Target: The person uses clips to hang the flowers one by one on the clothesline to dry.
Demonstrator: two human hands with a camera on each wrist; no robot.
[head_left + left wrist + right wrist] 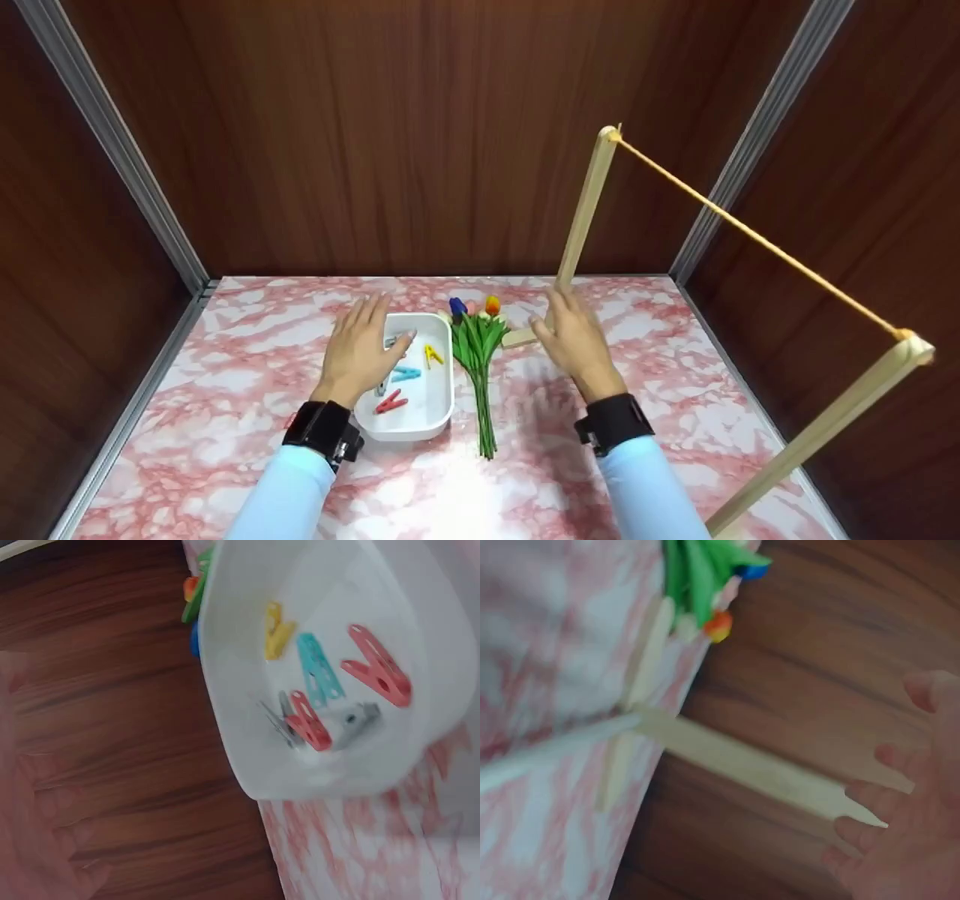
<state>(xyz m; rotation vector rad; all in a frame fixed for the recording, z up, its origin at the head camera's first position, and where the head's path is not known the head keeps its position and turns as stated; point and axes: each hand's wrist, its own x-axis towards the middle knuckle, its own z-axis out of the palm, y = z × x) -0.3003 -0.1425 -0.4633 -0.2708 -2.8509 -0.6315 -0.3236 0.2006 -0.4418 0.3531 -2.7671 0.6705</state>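
Pale blue sleeves (289, 487), close-fitting and plain, reach broad black wristbands (319, 427) on both arms as I watch from afar; a small dark boxy fitting (347, 448) juts from each band's inner side, and left hand (364, 349) and right hand (581, 341) are bare.

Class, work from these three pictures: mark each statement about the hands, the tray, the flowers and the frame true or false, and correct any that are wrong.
1. The yellow clothespin lies inside the white tray. True.
2. The tulips stand upright in a vase. False: they lie on the marbled tabletop, beside the tray.
3. An orange cord runs from the far wooden post to the near wooden post. True.
4. The turquoise clothespin hangs from the cord. False: it lies in the tray.
5. The left hand grips a red clothespin. False: its fingers are extended and hold nothing.
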